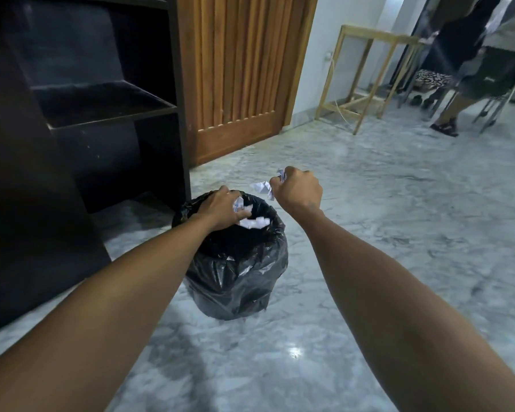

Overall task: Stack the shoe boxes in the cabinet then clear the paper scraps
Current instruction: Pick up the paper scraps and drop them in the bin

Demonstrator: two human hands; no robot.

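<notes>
— Where are the paper scraps?
— Left hand [220, 209] grips crumpled scraps [239, 205] over the bin [235, 263] mouth; right hand [298, 190] clenches another wad [263, 188] just right of the bin.
— Long axis?
— Crumpled; cannot tell.

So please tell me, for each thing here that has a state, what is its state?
Left hand: holds paper scraps over the bin.
Right hand: fist round crumpled paper, beside the bin.
Bin: upright, bag-lined, open, scraps inside.
Cabinet: open; visible shelves bare.
</notes>
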